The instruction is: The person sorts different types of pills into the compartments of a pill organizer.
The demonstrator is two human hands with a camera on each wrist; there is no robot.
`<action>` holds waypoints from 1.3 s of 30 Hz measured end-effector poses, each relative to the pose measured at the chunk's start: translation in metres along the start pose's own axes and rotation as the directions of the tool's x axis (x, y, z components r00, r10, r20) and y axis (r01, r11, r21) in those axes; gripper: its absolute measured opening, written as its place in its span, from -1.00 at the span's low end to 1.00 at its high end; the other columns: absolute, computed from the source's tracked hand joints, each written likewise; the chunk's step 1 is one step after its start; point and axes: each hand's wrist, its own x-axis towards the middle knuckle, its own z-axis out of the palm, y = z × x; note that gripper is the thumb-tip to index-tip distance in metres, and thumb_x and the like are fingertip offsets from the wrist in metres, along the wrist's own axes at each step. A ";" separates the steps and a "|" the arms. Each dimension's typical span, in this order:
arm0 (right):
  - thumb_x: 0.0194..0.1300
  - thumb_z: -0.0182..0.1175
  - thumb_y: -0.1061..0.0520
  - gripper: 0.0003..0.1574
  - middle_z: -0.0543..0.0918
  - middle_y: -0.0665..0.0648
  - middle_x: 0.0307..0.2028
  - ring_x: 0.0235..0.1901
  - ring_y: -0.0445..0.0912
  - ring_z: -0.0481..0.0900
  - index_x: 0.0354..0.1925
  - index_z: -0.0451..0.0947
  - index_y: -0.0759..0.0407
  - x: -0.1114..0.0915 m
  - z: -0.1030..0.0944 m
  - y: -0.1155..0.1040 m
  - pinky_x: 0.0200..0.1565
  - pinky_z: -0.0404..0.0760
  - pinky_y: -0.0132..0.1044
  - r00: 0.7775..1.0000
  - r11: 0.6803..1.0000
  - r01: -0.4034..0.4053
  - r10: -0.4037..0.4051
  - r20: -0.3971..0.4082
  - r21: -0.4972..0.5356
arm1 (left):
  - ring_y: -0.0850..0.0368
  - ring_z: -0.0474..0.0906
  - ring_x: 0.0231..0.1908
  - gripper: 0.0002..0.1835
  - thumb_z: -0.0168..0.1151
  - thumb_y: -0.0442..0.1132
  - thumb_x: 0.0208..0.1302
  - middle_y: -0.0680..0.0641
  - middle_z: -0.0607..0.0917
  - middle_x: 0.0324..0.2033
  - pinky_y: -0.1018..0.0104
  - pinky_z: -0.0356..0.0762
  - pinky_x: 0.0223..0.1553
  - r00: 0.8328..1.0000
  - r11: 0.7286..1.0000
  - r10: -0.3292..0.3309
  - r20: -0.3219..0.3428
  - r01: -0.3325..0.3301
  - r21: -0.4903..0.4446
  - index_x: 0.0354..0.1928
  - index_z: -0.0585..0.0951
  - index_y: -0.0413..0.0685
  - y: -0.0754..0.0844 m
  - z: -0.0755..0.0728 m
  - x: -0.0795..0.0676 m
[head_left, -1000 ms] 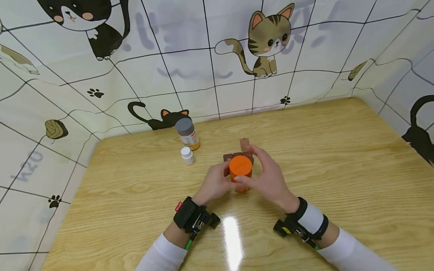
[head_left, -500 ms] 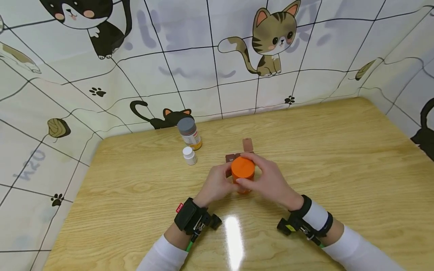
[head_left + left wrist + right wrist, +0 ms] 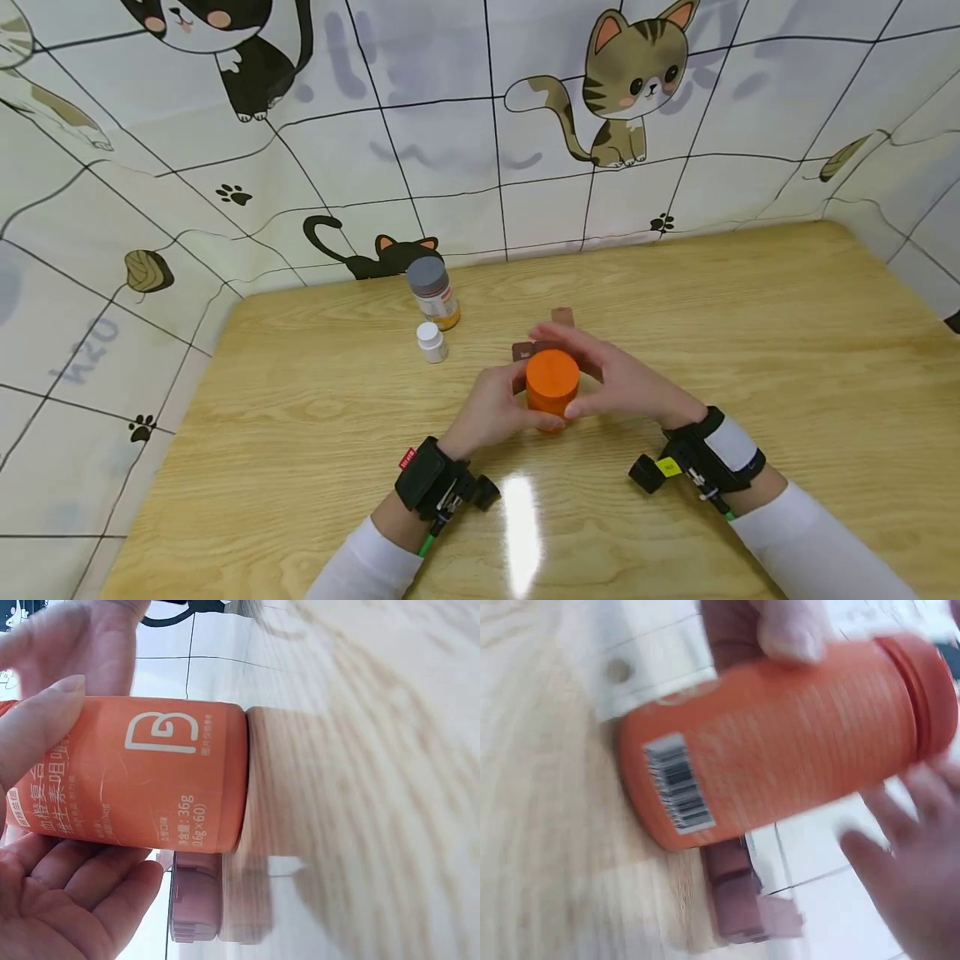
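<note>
The left hand grips the orange bottle; the right hand spreads wide. A slack grip might topple it toward the far edge of the table.

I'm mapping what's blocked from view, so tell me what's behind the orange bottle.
In the head view, part of a brown case shows behind the orange bottle. The bottle and the right fingers cover its middle, so that stretch can't be seen.

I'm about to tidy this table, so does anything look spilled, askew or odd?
Only one thing stands out: a flap of the brown case juts out behind its row, as if open. The orange bottle, held by the left hand, partly hides the case. No spill shows.
</note>
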 end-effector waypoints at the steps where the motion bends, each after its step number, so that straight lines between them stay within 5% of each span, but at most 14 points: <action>1: 0.05 0.37 0.06 0.02 0.25 0.27 0.28 0.20 0.09 0.22 0.36 0.07 0.18 -0.002 0.003 -0.003 0.18 0.12 0.24 0.998 0.999 -0.004 0.000 -0.068 -0.048 | 0.32 0.44 -0.08 -0.46 0.50 -0.22 -0.13 0.08 0.62 -0.12 0.35 0.38 0.04 1.000 1.000 0.008 0.000 -0.008 -0.007 -0.01 0.54 -0.04 0.000 0.001 0.001; 6: -0.10 0.46 0.09 -0.02 0.46 0.25 0.07 0.06 0.06 0.36 0.23 0.23 0.30 -0.011 0.027 -0.021 0.08 0.30 0.16 0.909 0.928 -0.206 0.064 -0.411 -0.312 | 0.31 0.47 -0.13 -0.48 0.50 -0.22 -0.14 0.10 0.63 -0.17 0.37 0.41 -0.01 1.000 0.999 0.018 0.005 -0.018 -0.043 -0.04 0.56 -0.03 0.002 0.005 0.003; 8: -0.13 0.48 0.04 -0.07 0.50 0.22 -0.02 -0.01 0.03 0.40 0.15 0.28 0.32 -0.012 0.035 -0.025 0.02 0.36 0.12 0.878 0.896 -0.279 0.092 -0.469 -0.346 | 0.32 0.47 -0.13 -0.48 0.50 -0.22 -0.13 0.09 0.63 -0.17 0.38 0.41 -0.01 1.000 0.999 0.017 0.006 -0.017 -0.034 -0.03 0.56 -0.03 0.002 0.006 0.002; 11: -0.14 0.49 0.04 -0.17 0.54 0.19 -0.11 -0.09 0.00 0.44 0.04 0.35 0.31 -0.012 0.041 -0.027 -0.05 0.43 0.07 0.866 0.886 -0.293 0.087 -0.493 -0.358 | 0.33 0.46 -0.12 -0.50 0.49 -0.24 -0.12 0.08 0.64 -0.17 0.38 0.40 0.00 1.000 1.000 0.016 0.004 -0.016 -0.007 -0.04 0.56 -0.04 0.002 0.006 0.002; 16: -0.08 0.44 0.17 -0.31 0.57 0.17 -0.06 -0.10 -0.06 0.48 0.04 0.41 0.25 -0.013 0.033 -0.021 -0.08 0.49 0.00 0.918 0.929 -0.174 0.033 -0.395 -0.327 | 0.33 0.45 -0.10 -0.49 0.49 -0.21 -0.11 0.09 0.63 -0.15 0.36 0.38 0.03 1.000 1.000 0.008 0.004 -0.008 0.013 -0.04 0.56 -0.02 0.003 0.005 0.003; 21: 0.08 0.30 0.31 -0.28 0.45 0.24 0.11 0.04 -0.05 0.41 0.22 0.29 0.28 -0.012 0.014 -0.004 0.07 0.41 -0.21 0.987 0.996 -0.048 0.035 -0.160 -0.080 | 0.33 0.43 -0.06 -0.46 0.49 -0.19 -0.11 0.09 0.62 -0.11 0.34 0.37 0.05 1.000 1.000 -0.006 0.009 0.006 0.010 0.00 0.54 -0.01 0.003 0.003 0.002; 25: 0.14 0.25 0.31 -0.17 0.32 0.30 0.21 0.14 0.01 0.32 0.32 0.14 0.25 -0.011 0.010 0.004 0.15 0.34 -0.22 0.997 0.997 -0.032 0.037 -0.074 0.069 | 0.34 0.42 -0.05 -0.45 0.49 -0.20 -0.11 0.09 0.61 -0.10 0.33 0.36 0.06 1.000 1.000 -0.016 0.005 0.016 0.019 0.01 0.53 -0.01 0.002 0.001 0.000; 27: 0.10 0.31 0.24 -0.04 0.25 0.27 0.27 0.21 0.00 0.23 0.37 0.05 0.19 -0.012 0.014 0.001 0.20 0.25 -0.10 0.992 0.997 -0.062 0.066 -0.110 0.034 | 0.33 0.43 -0.06 -0.46 0.49 -0.21 -0.10 0.08 0.62 -0.10 0.34 0.37 0.06 1.000 0.999 -0.016 0.001 0.016 0.031 0.00 0.53 -0.03 0.002 0.000 0.000; 29: 0.04 0.37 0.16 0.08 0.21 0.24 0.30 0.24 0.01 0.16 0.39 -0.02 0.18 -0.012 0.022 -0.007 0.23 0.17 0.04 0.976 0.993 -0.107 0.094 -0.198 -0.054 | 0.32 0.44 -0.06 -0.47 0.47 -0.24 -0.08 0.05 0.62 -0.11 0.34 0.38 0.05 1.000 0.999 -0.010 -0.002 0.010 0.050 0.00 0.53 -0.05 0.002 -0.001 0.000; 32: -0.06 0.45 0.04 0.14 0.28 0.23 0.24 0.20 0.02 0.21 0.34 0.03 0.24 -0.010 0.039 -0.018 0.19 0.16 0.17 0.924 0.958 -0.202 0.117 -0.365 -0.205 | 0.30 0.45 -0.07 -0.50 0.44 -0.29 -0.05 0.01 0.62 -0.10 0.33 0.39 0.04 1.000 0.998 -0.002 -0.010 0.003 0.069 0.01 0.53 -0.09 0.002 -0.002 0.000; 36: -0.09 0.46 0.11 -0.09 0.46 0.25 0.05 0.04 0.02 0.38 0.15 0.24 0.33 -0.007 0.055 -0.024 0.07 0.33 0.12 0.856 0.930 -0.252 0.086 -0.509 -0.267 | 0.29 0.45 -0.06 -0.48 0.43 -0.32 -0.06 0.01 0.62 -0.10 0.32 0.39 0.04 1.000 0.998 -0.004 -0.009 0.005 0.064 0.02 0.53 -0.08 0.003 -0.002 0.000; 39: -0.07 0.44 0.20 -0.24 0.51 0.24 -0.01 -0.01 0.00 0.43 0.08 0.32 0.29 -0.008 0.057 -0.023 0.02 0.40 0.07 0.846 0.938 -0.237 0.071 -0.528 -0.253 | 0.30 0.44 -0.06 -0.46 0.46 -0.31 -0.10 0.03 0.62 -0.10 0.31 0.38 0.05 1.000 0.998 -0.002 -0.002 0.002 0.059 0.02 0.53 -0.06 0.003 -0.002 -0.001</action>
